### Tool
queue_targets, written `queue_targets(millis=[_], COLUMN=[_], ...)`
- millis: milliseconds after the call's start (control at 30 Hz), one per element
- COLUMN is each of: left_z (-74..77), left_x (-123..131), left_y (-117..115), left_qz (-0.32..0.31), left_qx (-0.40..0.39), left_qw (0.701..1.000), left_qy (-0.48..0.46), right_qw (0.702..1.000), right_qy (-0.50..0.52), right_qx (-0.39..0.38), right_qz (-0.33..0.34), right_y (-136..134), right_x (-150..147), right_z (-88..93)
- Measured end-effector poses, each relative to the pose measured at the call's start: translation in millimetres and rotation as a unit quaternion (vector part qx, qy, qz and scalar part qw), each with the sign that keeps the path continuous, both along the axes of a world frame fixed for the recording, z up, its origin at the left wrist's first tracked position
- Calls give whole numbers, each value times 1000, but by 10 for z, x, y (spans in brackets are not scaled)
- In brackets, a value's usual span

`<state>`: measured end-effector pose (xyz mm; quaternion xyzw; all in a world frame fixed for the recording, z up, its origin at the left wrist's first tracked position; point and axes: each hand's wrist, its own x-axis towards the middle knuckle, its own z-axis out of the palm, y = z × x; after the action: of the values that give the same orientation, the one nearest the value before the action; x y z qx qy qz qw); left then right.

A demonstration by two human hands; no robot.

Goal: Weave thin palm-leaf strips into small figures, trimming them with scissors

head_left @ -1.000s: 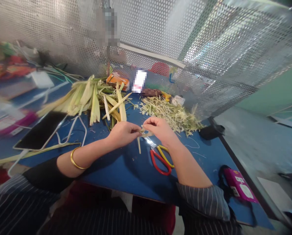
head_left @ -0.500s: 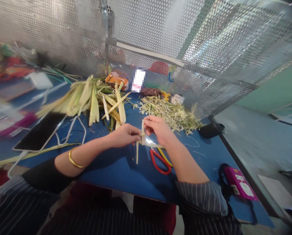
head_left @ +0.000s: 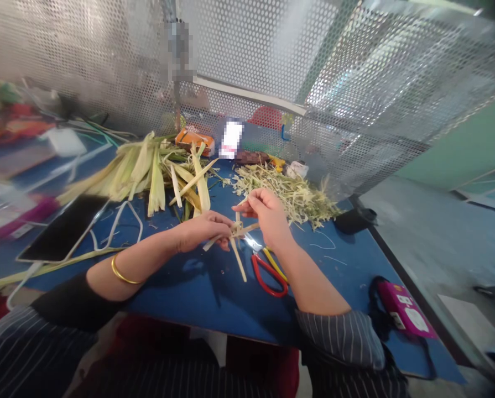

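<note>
My left hand (head_left: 208, 226) is closed in a pinch on a small folded piece of corn husk strips (head_left: 238, 260), pale straw in colour. Several strip ends stick out of it in different directions, one hanging down toward me. Just to the right, my right hand (head_left: 269, 216) has thumb and finger pinched together on the end of one strip, above the fold. Scissors (head_left: 267, 284) with one red and one yellow handle lie on the table below the right hand, blades pointing away toward the husk piece. The fingers partly hide the fold itself.
Long corn husks (head_left: 141, 166) are piled at the back left. Shredded husk (head_left: 288, 190) forms a heap behind my right hand. A tablet (head_left: 64, 229), a lit phone (head_left: 232, 138), a black cup (head_left: 355, 221) and a magenta box (head_left: 407, 309) surround the blue table (head_left: 181, 298).
The husk piece has turned, and its strip ends now splay out differently. My right hand has shifted slightly up and left, its grip on the strip now tilted.
</note>
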<state>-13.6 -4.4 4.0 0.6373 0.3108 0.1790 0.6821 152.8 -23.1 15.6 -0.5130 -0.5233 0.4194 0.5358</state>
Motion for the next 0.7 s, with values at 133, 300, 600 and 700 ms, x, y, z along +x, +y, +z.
queue_targets(millis=[133, 300, 600, 700], left_z=[-80, -202, -106, -99], left_x=[37, 76, 59, 56], left_y=[-20, -43, 1, 30], left_qz=[49, 53, 162, 189], left_qx=[22, 34, -29, -24], left_qw=[999, 998, 986, 979], left_qy=[7, 27, -34, -68], right_qw=[999, 992, 944, 954], right_qy=[-25, -56, -217, -182], right_qx=[28, 110, 200, 146], right_qz=[21, 28, -150, -188], right_y=[-6, -24, -32, -21], right_x=[-28, -84, 44, 117], right_z=[-46, -100, 11, 0])
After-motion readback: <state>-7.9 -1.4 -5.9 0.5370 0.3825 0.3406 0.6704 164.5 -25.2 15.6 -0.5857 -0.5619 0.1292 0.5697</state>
